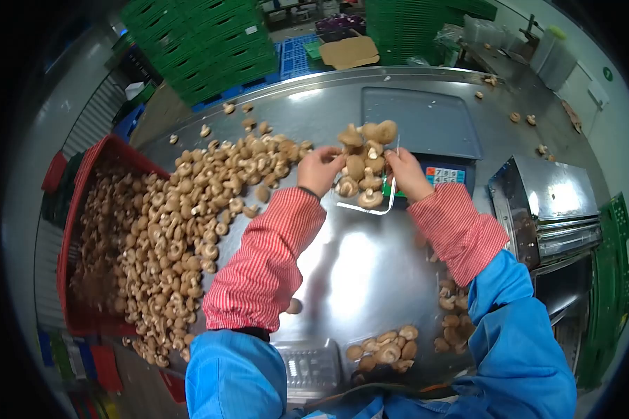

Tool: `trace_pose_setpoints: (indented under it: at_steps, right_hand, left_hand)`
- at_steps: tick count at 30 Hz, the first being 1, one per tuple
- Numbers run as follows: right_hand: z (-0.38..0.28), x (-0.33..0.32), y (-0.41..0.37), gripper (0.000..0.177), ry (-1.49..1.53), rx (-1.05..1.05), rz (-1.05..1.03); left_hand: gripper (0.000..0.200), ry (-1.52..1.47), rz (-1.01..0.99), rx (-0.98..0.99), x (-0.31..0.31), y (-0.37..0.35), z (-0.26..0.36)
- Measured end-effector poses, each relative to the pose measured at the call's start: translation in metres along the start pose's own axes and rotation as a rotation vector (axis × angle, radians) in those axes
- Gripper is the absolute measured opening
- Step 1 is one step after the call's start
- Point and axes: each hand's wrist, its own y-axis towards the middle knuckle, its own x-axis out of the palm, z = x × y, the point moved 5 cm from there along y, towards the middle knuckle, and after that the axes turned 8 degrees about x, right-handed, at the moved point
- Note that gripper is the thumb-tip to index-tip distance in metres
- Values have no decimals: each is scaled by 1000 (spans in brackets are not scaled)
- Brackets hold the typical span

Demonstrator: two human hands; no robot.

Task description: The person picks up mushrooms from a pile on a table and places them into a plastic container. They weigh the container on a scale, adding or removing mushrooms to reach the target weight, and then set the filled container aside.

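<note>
Left grip (319,172) and right grip (407,174) clamp opposite sides of a clear tray (379,212) of mushrooms (356,166) at one o'clock, with a mushroom heap (178,227) at nine on the table (342,262).

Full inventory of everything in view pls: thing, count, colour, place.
shiny steel table: 1, silver, centre
red plastic crate: 1, red, left
round-capped mushroom heap: 1, brown, left
filled clear plastic tray: 1, clear, between grips
second clear plastic tray: 1, clear, near edge
smaller mushroom groups: 2, brown, near right
flat keypad scale: 1, grey, beyond filled tray
boxy steel machine: 1, silver, right
stacked plastic crates: many, green, background
flat cardboard piece: 1, tan, background
smaller background items: unclear
checked sleeve covers: 2, red-white, forearms
left grip: 1, bare, tray's left
right grip: 1, bare, tray's right
</note>
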Motion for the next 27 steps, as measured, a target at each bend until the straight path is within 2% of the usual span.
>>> trace_pose_setpoints:
  at_steps: [1,6,8,11,13,15,18,19,21,23,24,26,27]
  right_hand:
    - [-10,-21,8,33,-37,24,22]
    - [-20,-97,66,31,-60,129,10]
    - [-10,-115,86,31,-66,160,61]
    - [-1,-130,99,32,-49,217,20]
    - [-3,-139,97,31,-194,211,48]
    - [-16,-145,81,31,-373,171,111]
    - [-32,-144,56,33,-787,-394,424]
    - [-37,-138,47,35,-727,-364,365]
    - [-55,-122,29,39,-607,-304,245]
    - [-84,-98,11,41,-590,-560,178]
    - [-95,-89,3,42,-578,-685,144]
    - [-103,-73,6,44,-804,-670,11]
    - [-104,-68,10,45,-915,-664,-54]
  left_hand:
    - [34,-2,-68,-26,15,18,16]
    - [29,31,-175,157,88,116,29]
    - [29,89,-211,183,111,142,25]
    - [30,152,-213,218,134,172,8]
    - [32,232,-181,240,139,176,5]
    - [33,244,-151,230,136,174,6]
    - [29,215,108,323,113,163,12]
    - [28,196,210,344,103,159,12]
    - [35,-167,101,179,101,146,14]
    - [44,-636,-27,-28,106,113,55]
    - [47,-745,-106,-96,110,98,74]
    - [52,-966,-260,-224,116,76,102]
    - [55,-963,-300,-220,117,76,102]
